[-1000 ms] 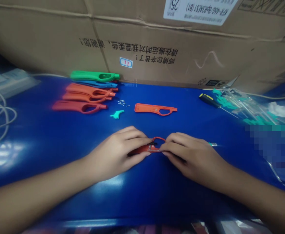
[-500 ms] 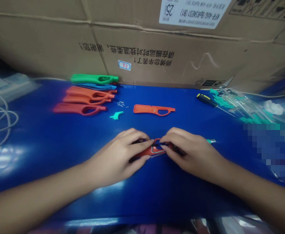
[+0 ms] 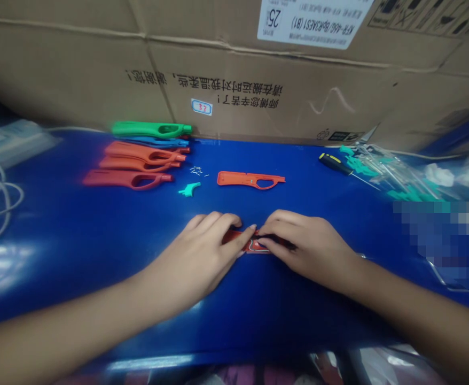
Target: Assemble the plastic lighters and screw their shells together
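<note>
A red lighter casing (image 3: pixel 234 235) with a thin pale wire along its inside lies low over the table, mostly covered by my fingers. My left hand (image 3: pixel 208 246) is closed on its left part, index finger stretched along the top. At the other end, my right hand (image 3: pixel 306 243) pinches around the trigger loop with thumb and fingertips. Beyond my hands lies a separate orange casing half (image 3: pixel 238 179), hollow side up. A teal trigger piece (image 3: pixel 190 189) rests to its left, near several tiny metal screws or pins (image 3: pixel 196 171).
Several lighter bodies in green (image 3: pixel 146 129), blue, orange and red (image 3: pixel 126 179) lie stacked at back left. A black-yellow screwdriver (image 3: pixel 334 162) lies beside metal tubes and teal parts (image 3: pixel 395 174). A cardboard box (image 3: pixel 98 69) stands behind; white cable (image 3: pixel 2 203) coils at left.
My right fingers have shifted slightly left and now cover more of the trigger loop. My left index finger reaches further over the casing. The whole view has moved a little.
</note>
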Available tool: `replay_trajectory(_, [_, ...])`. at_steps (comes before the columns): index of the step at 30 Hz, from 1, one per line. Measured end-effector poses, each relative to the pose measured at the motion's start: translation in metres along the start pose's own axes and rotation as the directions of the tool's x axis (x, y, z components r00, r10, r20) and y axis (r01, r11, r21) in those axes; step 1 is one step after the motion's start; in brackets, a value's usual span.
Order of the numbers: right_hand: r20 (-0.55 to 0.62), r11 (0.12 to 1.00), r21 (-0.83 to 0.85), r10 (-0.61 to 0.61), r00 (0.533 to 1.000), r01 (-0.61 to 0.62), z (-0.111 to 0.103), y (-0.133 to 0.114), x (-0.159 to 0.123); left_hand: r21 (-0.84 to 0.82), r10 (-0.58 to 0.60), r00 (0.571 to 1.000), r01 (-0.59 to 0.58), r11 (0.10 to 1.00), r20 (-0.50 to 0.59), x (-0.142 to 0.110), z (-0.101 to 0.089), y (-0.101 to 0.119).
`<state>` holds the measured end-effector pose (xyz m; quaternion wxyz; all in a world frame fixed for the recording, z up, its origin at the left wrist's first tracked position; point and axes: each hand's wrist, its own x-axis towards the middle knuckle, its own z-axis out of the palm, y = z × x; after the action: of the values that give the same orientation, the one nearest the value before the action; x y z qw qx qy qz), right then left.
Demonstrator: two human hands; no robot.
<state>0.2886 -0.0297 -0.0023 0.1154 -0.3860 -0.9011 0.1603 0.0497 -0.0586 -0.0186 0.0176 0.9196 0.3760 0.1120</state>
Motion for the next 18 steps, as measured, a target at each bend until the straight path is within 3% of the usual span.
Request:
replay_trajectory(5, [-0.017, 1.000, -0.010, 0.003, 1.000, -0.003, 0.000, 0.002, 0.001, -0.015, -0.004, 1.000, 0.004, 1.000, -0.002, -0.002, 0.003, -0.002])
replay_trajectory(12, [-0.122, 0.995, -0.045, -0.094, 0.988, 0.089, -0.007, 0.010, 0.000, -0.174, -0.011, 0.994, -0.009, 0.985, -0.113, 0.000, 0.001, -0.012])
replay_trajectory(18, [-0.144, 0.983, -0.119, -0.158, 0.977, 0.141, -0.014, 0.012, 0.002, -0.175, -0.004, 0.997, -0.010, 0.984, -0.077, 0.000, 0.000, -0.014])
